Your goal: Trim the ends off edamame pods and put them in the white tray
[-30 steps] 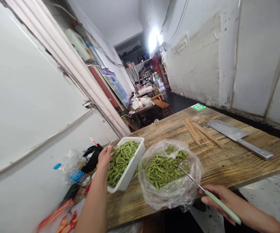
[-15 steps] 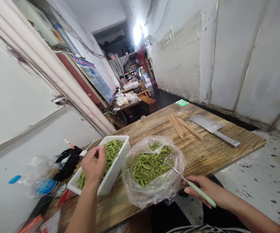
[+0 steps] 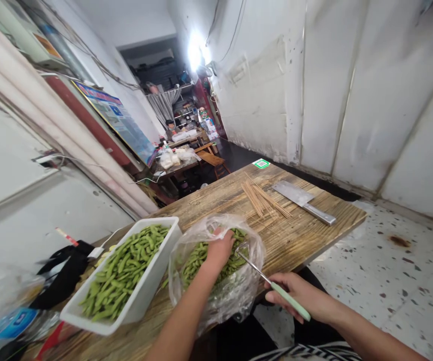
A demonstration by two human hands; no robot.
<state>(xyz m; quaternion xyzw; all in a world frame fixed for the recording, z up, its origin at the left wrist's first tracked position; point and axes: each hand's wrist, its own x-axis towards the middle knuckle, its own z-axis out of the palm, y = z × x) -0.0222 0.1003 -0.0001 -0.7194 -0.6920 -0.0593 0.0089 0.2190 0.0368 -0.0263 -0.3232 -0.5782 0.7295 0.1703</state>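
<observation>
My left hand (image 3: 221,246) reaches into a clear plastic bag (image 3: 252,293) of green edamame pods (image 3: 194,265), touching the pods near the far rim. Its fingertips are hidden there, so I cannot tell whether they are closed. In my right hand (image 3: 295,293) is a green-handled utensil (image 3: 289,301) with a thin metal shaft, held at the front of the bag. Its metal head dips among the pods at the bag's right side and is partly hidden. Left of the bag stands a white rectangular tub (image 3: 121,323), filled with more edamame pods (image 3: 126,271).
On the wooden table (image 3: 295,240), thin wooden skewers (image 3: 263,200) lie beyond the bag. To their right rests a cleaver (image 3: 302,200). A green-bordered code card (image 3: 261,164) marks the far corner. A plastic bottle (image 3: 15,323) and a black bag (image 3: 64,276) sit at the left.
My left hand has moved right, from over the white tub into the plastic bag. My right hand keeps its grip on the utensil. The view has turned slightly right.
</observation>
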